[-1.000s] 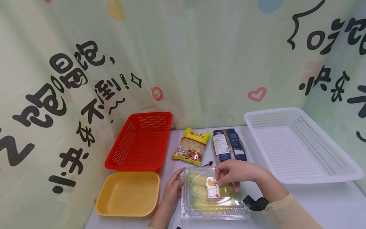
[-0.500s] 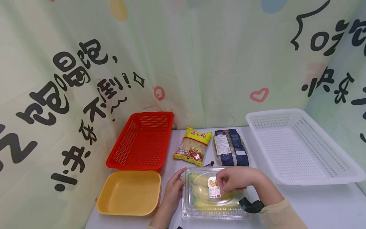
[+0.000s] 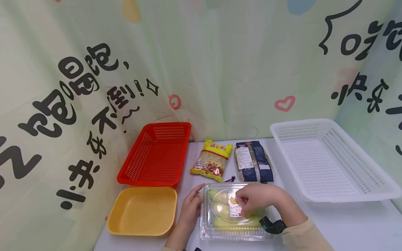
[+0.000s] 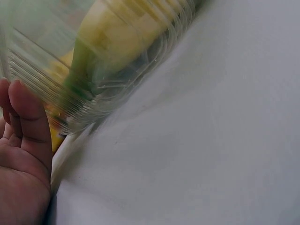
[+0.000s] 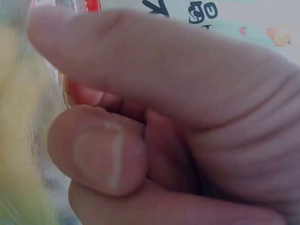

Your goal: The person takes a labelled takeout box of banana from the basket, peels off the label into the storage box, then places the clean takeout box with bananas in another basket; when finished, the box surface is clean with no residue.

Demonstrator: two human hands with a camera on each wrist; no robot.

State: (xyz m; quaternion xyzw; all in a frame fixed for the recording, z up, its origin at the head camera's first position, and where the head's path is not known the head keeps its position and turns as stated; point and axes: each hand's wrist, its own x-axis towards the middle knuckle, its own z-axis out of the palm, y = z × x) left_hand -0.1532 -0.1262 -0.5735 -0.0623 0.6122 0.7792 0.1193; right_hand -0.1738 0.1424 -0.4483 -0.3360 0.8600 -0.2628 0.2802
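A clear plastic box (image 3: 213,235) of bananas (image 3: 220,211) lies on the table before me, its lid shut. A white label (image 3: 234,210) with a banana picture lies on the lid. My left hand (image 3: 190,211) rests along the box's left side, fingers extended against the ridged wall in the left wrist view. Over the lid, my right hand (image 3: 258,197) has its fingers curled, with the thumb and index finger right at the label, covering its right part. In the right wrist view, the thumb overlaps the label while another fingertip (image 5: 96,154) is bent below it.
A red basket (image 3: 154,182) and a yellow tray (image 3: 141,231) stand on the left. Behind the box lie a yellow bag of pasta (image 3: 211,160), a dark blue package (image 3: 253,161) and a small purple item (image 3: 230,179). A large white basket (image 3: 355,197) stands right.
My right hand has turned and shifted slightly, its fingers curling more and covering more of the label. The left hand stays at the box's side. The head view has shifted a little.
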